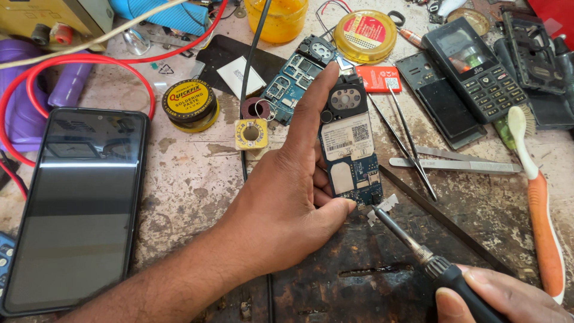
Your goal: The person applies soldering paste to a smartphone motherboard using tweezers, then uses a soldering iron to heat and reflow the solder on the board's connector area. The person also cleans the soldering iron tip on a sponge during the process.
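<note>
My left hand [287, 197] is gripping the blue circuit board [350, 158]; my right hand [496, 296] is grasping the soldering iron [412, 245], tweezers [406, 140] lying just beside.

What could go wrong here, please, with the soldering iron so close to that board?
The iron tip sits at the lower corner of the board, right beside the left hand's thumb, so a slip could burn it. The board is only propped by fingers, so it may shift under the tip and bridge contacts. The tweezers and toothbrush lie near the right hand and could be knocked.
</note>
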